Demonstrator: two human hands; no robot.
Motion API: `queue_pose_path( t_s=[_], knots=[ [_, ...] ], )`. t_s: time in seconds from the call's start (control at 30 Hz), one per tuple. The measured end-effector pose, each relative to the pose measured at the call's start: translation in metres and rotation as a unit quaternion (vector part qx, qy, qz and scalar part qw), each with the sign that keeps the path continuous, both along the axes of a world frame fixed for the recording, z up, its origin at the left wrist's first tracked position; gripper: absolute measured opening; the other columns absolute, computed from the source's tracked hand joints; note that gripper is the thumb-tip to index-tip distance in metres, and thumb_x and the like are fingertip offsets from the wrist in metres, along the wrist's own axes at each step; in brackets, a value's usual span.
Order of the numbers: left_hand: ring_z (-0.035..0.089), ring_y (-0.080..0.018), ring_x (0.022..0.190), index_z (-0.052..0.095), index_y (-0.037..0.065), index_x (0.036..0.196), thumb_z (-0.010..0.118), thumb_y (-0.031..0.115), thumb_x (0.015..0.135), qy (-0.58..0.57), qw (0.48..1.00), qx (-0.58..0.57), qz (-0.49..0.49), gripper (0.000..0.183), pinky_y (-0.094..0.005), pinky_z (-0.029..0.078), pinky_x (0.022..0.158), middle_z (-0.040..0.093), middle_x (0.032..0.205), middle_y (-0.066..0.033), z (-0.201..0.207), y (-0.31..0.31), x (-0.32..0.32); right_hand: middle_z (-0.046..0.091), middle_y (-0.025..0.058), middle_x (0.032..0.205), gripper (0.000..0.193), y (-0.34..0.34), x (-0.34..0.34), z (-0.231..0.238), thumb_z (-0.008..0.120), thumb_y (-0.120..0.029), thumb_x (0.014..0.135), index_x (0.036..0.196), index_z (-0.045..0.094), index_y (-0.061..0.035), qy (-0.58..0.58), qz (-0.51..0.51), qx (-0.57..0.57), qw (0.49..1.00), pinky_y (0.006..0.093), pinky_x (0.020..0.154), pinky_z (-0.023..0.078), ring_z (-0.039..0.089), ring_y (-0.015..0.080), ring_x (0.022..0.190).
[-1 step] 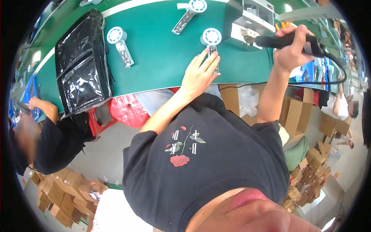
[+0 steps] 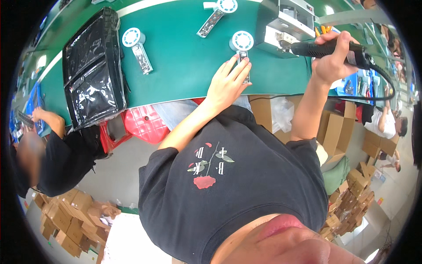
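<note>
R hand (image 2: 330, 66) up, clamped on blk tool (image 2: 305, 49), L hand (image 2: 227, 83) splayed flat on fan (image 2: 241, 41)

Fans (image 2: 241, 41): were white and light blue. Tool (image 2: 307, 49): was black. Desk (image 2: 184, 66): was green. Bag (image 2: 94, 90): was black. Stool (image 2: 143, 126): was red, grid-patterned. Shirt (image 2: 263, 176): was black, with red rose (image 2: 205, 182), green leaves (image 2: 226, 157).

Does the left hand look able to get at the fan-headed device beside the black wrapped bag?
Probably yes: only green tabletop seems to lie between the left hand and that fan-headed device, though the hand rests on another device.
</note>
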State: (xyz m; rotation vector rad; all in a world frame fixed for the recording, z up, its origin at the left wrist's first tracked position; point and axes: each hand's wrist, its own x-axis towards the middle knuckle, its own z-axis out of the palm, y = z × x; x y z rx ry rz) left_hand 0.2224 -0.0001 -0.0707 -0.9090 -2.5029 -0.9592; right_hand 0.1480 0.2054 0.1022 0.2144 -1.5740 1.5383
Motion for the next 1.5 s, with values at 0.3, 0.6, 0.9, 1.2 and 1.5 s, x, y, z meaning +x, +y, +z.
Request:
queue_pose_path(
  t_s=[0.3,0.6,0.9,1.2,1.5],
  knots=[
    [0.056,-0.034,0.125,0.063,0.001,0.132,0.083,0.023,0.08,-0.008,1.0,0.015,-0.013,0.06,-0.0397,0.053,0.101,0.059,0.141,-0.0107,-0.001,0.0,-0.001,0.068,0.0224,0.077,0.015,-0.038,0.003,-0.016,0.06,-0.014,0.101,0.1,0.058,0.0009,-0.05,0.116,-0.046,0.991,0.0377,0.052,0.055,0.061,0.0253,0.055],
    [0.057,-0.0338,0.124,0.063,0.002,0.132,0.084,0.022,0.079,-0.021,0.999,0.021,-0.014,0.06,-0.0395,0.055,0.1,0.059,0.143,-0.0104,-0.003,0.0,-0.002,0.068,0.0197,0.073,0.017,-0.056,-0.01,-0.024,0.064,-0.013,0.098,0.098,0.059,0.0026,-0.074,0.101,-0.028,0.992,0.0349,0.051,0.053,0.062,0.0235,0.053],
    [0.056,-0.0344,0.124,0.063,0.002,0.132,0.084,0.021,0.079,-0.027,0.999,0.022,-0.016,0.059,-0.04,0.056,0.099,0.059,0.143,-0.0102,-0.003,0.0,-0.002,0.067,0.0188,0.071,0.016,-0.059,-0.013,-0.023,0.065,-0.012,0.097,0.096,0.059,0.0035,-0.077,0.092,-0.023,0.993,0.0338,0.05,0.053,0.061,0.023,0.052],
    [0.056,-0.0344,0.124,0.062,0.002,0.132,0.083,0.021,0.08,-0.034,0.999,0.019,-0.02,0.059,-0.0399,0.056,0.099,0.058,0.144,-0.0108,-0.002,-0.001,-0.003,0.067,0.019,0.071,0.014,-0.057,-0.014,-0.024,0.064,-0.009,0.097,0.096,0.059,0.0037,-0.079,0.109,-0.027,0.991,0.0343,0.051,0.053,0.061,0.0234,0.051],
    [0.056,-0.0334,0.124,0.063,0.003,0.132,0.083,0.021,0.08,-0.033,0.999,0.018,-0.017,0.058,-0.0391,0.057,0.098,0.059,0.144,-0.0095,-0.002,0.0,-0.003,0.065,0.0154,0.066,0.013,-0.061,-0.01,-0.031,0.067,-0.007,0.095,0.093,0.059,0.0023,-0.071,0.111,-0.009,0.991,0.033,0.05,0.052,0.06,0.0214,0.05]
  ],
)
